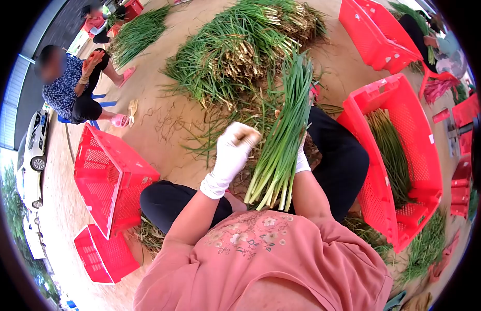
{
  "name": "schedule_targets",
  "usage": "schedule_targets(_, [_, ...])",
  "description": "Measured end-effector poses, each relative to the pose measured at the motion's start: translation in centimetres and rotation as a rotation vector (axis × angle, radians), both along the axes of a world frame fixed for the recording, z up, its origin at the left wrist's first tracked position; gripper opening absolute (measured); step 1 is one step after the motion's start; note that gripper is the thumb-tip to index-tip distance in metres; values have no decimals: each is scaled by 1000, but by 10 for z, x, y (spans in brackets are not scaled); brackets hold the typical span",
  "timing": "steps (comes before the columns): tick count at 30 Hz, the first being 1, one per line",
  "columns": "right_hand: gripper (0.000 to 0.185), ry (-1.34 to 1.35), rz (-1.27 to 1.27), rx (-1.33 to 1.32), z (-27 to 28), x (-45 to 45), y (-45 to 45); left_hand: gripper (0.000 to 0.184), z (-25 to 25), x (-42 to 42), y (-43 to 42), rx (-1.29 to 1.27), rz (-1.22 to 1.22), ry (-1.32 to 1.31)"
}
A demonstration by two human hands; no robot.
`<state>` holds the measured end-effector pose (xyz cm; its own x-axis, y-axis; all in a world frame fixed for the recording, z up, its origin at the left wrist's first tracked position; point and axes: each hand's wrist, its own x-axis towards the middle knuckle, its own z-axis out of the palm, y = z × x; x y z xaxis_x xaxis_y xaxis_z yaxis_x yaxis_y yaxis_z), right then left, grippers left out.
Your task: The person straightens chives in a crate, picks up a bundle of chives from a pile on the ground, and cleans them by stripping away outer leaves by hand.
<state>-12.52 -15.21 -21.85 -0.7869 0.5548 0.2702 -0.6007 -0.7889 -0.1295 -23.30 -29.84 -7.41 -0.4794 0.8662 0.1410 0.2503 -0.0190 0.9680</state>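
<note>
A long bunch of green onions [283,140] lies slanted in front of my chest, its pale stem ends toward me and its green leaves pointing away. My right hand [302,159], in a white glove, grips the bunch from the right and from beneath; most of its fingers are hidden behind the leaves. Just left of the bunch, my left hand [235,150] is raised and apart from it. That glove is stained at the fingertips, and the fingers are curled closed; whatever they may hold cannot be made out. Beyond both hands sits a large heap of green onions [240,57].
To my right stands a red crate [349,122] with more green onions inside. Further red crates [98,173] [372,39] stand left and far right. Loose leaves and trimmings litter the ground. A person [69,88] sits at the left; others work farther off.
</note>
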Motion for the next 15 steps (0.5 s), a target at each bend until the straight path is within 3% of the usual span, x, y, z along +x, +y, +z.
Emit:
schedule_targets(2, [91, 25, 52, -93, -9, -2, 1, 20, -3, -19, 6, -94, 185, -394])
schedule_targets(4, [91, 3, 48, -35, -8, 3, 1, 48, -29, -35, 2, -109, 167, -348])
schedule_targets(5, [91, 6, 62, -63, -8, 1, 2, 72, -32, -44, -10, -357, -155, -269])
schedule_targets(6, [91, 8, 76, -94, -9, 0, 3, 81, -43, -31, -25, -328, -224, -311])
schedule_targets(7, [79, -38, 53, -99, -9, 1, 2, 84, -64, -19, -39, -301, -339, -383])
schedule_targets(8, [79, -38, 49, -105, -3, 1, 0, 86, -80, -6, -49, -272, -452, -456])
schedule_targets(11, [45, -187, -47, -255, 13, -6, -9, 89, -48, 32, -51, -367, -452, -939])
schedule_targets(14, [37, -382, -49, -296, -15, -16, -8, 65, -55, 42, -53, -339, -394, -1045])
schedule_targets(15, [36, -433, -193, -312, -2, -22, -18, 61, -59, 43, -54, -343, -380, -1171])
